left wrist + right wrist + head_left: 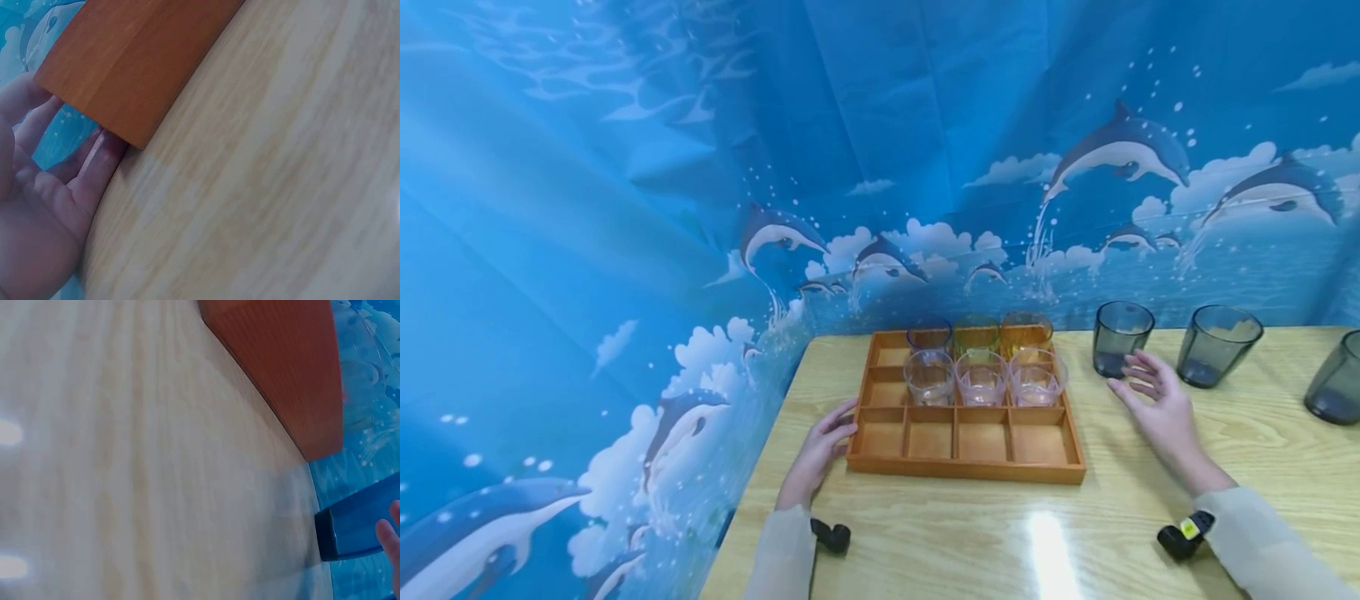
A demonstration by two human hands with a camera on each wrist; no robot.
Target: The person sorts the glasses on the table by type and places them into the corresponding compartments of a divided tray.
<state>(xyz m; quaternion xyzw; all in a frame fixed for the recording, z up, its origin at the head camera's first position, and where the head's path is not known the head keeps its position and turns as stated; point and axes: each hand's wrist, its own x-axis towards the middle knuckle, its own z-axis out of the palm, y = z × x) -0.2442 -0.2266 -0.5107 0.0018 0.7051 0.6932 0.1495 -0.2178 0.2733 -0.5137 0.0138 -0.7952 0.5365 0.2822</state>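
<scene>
Resting its fingers against the left side of the wooden tray (966, 469), the left hand (816, 458) has a loose grip, while the right hand (1168, 417), to the tray's right, has its grip wide at a grey glass (1122, 329), though contact cannot be told. That glass stands upright on the bench (955, 533) near the tray's back right corner; inside the tray, three clear glasses (981, 382) sit in front of three coloured glasses (976, 332).
</scene>
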